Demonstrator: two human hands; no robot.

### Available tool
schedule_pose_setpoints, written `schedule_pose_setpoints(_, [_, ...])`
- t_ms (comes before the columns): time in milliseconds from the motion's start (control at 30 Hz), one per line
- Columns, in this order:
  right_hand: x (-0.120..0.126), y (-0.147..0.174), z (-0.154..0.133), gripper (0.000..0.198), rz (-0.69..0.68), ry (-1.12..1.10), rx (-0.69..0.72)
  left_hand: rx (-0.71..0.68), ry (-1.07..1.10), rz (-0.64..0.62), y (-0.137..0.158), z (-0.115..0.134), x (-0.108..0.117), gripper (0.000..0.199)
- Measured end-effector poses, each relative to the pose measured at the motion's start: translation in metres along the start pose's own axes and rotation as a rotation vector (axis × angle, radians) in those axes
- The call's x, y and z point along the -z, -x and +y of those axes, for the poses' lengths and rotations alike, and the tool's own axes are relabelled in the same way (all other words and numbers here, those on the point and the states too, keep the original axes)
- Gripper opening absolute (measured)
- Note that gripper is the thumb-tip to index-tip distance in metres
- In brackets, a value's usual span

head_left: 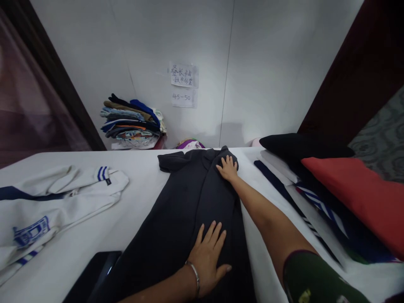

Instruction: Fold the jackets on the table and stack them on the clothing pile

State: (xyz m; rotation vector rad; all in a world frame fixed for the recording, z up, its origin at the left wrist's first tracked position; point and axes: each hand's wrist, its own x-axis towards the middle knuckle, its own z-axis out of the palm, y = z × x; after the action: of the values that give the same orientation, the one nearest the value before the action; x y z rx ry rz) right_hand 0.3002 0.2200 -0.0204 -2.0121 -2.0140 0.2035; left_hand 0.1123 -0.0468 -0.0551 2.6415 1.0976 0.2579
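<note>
A dark grey garment with a collar at its far end lies stretched lengthwise on the white table. My left hand, with a silver bangle at the wrist, rests flat on its lower part, fingers spread. Farther off, my right hand presses flat near the collar on the right shoulder, its fingers also apart. A sleeve is laid lengthwise over the body between the two hands. On the left side the other shoulder sticks out.
To the left lies a white jacket with blue stripes. A black flat object sits near the front edge. Folded clothes, topped by a red one, are piled at right. Another clothes stack stands behind the table, below wall notes.
</note>
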Motion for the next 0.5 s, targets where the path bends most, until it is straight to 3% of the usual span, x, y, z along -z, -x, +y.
schedule_pose_setpoints(133, [-0.013, -0.023, 0.01, 0.074, -0.164, -0.013, -0.046, -0.001, 0.014, -0.011, 0.0, -0.003, -0.004, 0.081])
schedule_pose_setpoints(300, [-0.033, -0.032, 0.014, 0.079, -0.216, -0.023, -0.051, -0.019, 0.022, -0.022, -0.001, -0.006, -0.008, 0.08])
schedule_pose_setpoints(500, [-0.016, -0.027, 0.013, 0.077, -0.281, -0.071, -0.045, 0.011, 0.025, -0.028, -0.004, 0.001, 0.003, 0.076])
